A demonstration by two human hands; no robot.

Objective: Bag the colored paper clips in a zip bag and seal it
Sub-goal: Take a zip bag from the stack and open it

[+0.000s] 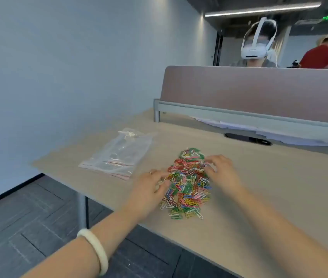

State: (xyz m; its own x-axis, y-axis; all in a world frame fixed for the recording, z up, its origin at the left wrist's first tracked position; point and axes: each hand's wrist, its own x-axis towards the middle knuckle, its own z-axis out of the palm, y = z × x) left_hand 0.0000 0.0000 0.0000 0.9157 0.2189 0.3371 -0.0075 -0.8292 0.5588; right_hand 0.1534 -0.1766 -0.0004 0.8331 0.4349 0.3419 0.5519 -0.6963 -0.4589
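Observation:
A heap of colored paper clips (188, 181) lies on the light wooden desk (269, 193). My left hand (149, 189) rests at the heap's left edge, fingers spread and touching the clips. My right hand (222, 171) is at the heap's upper right edge, fingertips among the clips. Neither hand visibly lifts anything. A stack of clear zip bags (119, 153) with red seal lines lies flat to the left of the heap, apart from both hands.
The desk's left edge (62, 177) drops to a dark floor. A brown partition (259, 93) bounds the far side, with papers (269, 129) under it and a black cable slot (247, 139). Two people sit beyond the partition.

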